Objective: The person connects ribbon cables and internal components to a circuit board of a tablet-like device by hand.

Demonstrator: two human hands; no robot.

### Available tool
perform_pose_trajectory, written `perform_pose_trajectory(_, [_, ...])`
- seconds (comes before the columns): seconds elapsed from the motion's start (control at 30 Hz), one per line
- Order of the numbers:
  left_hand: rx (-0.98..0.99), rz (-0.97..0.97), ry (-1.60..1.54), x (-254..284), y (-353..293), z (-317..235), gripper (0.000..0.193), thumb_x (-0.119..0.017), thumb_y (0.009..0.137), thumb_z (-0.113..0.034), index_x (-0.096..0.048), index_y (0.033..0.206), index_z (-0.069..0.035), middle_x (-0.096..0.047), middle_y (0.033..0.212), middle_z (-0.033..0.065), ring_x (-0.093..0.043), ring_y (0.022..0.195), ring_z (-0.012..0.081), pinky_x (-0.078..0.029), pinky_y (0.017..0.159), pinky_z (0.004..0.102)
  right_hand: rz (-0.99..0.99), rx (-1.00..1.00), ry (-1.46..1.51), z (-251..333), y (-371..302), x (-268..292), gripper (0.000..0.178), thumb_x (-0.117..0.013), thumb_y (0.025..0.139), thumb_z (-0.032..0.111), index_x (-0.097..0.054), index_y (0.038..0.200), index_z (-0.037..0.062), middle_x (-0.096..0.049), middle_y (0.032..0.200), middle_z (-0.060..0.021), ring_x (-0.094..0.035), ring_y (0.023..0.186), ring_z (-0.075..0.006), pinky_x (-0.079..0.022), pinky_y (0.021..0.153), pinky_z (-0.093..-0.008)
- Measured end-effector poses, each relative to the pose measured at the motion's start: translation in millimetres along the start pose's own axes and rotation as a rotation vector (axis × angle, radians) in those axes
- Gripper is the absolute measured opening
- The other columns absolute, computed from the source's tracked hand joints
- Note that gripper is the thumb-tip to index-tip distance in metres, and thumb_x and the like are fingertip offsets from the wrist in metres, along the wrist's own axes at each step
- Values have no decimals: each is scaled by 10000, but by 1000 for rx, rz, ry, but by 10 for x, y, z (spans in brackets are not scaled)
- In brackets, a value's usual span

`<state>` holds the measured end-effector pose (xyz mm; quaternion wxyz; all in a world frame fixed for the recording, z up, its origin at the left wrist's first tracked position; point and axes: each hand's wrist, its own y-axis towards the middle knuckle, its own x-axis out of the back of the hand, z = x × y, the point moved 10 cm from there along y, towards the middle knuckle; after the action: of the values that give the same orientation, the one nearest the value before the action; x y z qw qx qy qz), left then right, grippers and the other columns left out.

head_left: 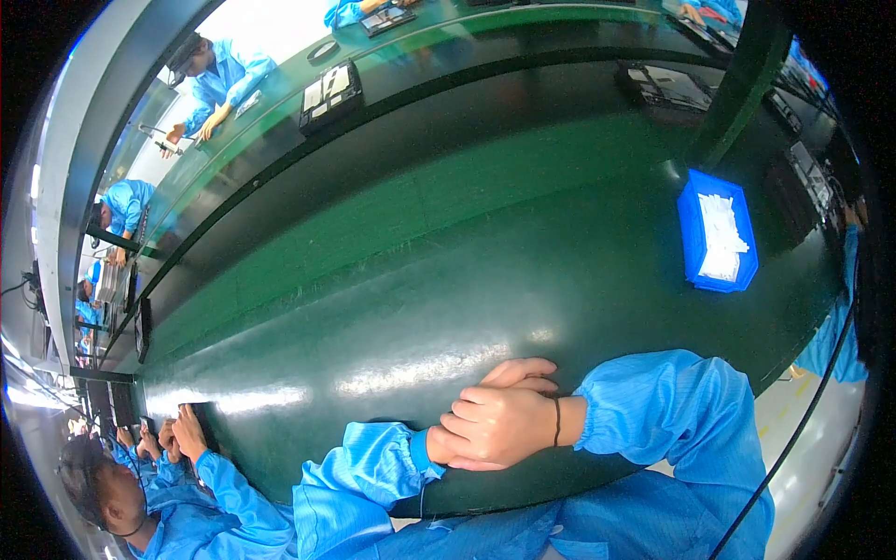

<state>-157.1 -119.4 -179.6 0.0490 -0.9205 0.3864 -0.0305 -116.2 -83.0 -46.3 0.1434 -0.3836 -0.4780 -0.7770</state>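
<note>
My two hands rest together on the green tabletop point(392, 308), close to its near edge. My right hand point(502, 425), with a thin dark band around the wrist, lies on top, its fingers curled over the back of my left hand point(520, 371). Most of the left hand is hidden beneath it. Only the left fingers, stretched out past the right hand, and a bit of the left wrist show. I see no tool or part in either hand. Both arms wear light-blue sleeves.
To the right stands a blue plastic bin point(719, 231) with white slips inside. A green post point(742, 93) rises behind it. Beyond the table runs a dark track carrying a black tray point(330, 97). Co-workers in blue sit at left and across; a co-worker's hands point(187, 434) are nearby at left.
</note>
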Motion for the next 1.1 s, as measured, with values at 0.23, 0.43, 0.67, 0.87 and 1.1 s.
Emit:
perform_pose_trajectory(0.23, [-118, -32, 9, 50, 3, -117, 320, -399, 960, -166, -698, 879, -87, -707, 864, 50, -678, 923, 135, -527, 864, 271, 8, 0, -8, -3, -1, 4, 203, -536, 808, 265, -607, 793, 75, -566, 709, -42, -547, 664, -183, -397, 671, -319])
perform_pose_trajectory(0.43, [87, 218, 48, -132, 20, 84, 514, -419, 857, -478, -628, 1133, -99, -606, 1170, 117, -597, 1129, 207, -459, 996, 269, 9, 13, 15, -1, 9, 22, 208, -536, 805, 262, -614, 793, 70, -569, 709, -44, -548, 661, -185, -398, 669, -318])
perform_pose_trajectory(0.67, [124, 128, 264, 28, -19, 877, 617, -437, 833, -560, -618, 1201, -98, -601, 1236, 136, -599, 1159, 227, -471, 995, 273, 118, 11, 43, -15, 31, -31, 318, -613, 853, 362, -636, 936, 56, -634, 805, -61, -602, 693, -200, -458, 667, -305])
perform_pose_trajectory(0.87, [60, 139, 217, 44, -690, 668, 558, -413, 865, -484, -601, 1232, -107, -592, 1257, 113, -572, 1188, 206, -444, 1019, 281, 111, 20, 35, -29, 43, -33, 333, -612, 839, 368, -632, 929, 49, -601, 763, -58, -575, 663, -194, -437, 643, -320])
perform_pose_trajectory(1.1, [-20, 242, 122, -132, -39, 241, 499, -385, 902, -395, -581, 1267, -117, -582, 1281, 86, -541, 1221, 181, -413, 1047, 290, 179, -9, 53, -13, 66, -64, 350, -616, 841, 352, -646, 989, 35, -648, 841, -78, -614, 712, -203, -472, 685, -319])
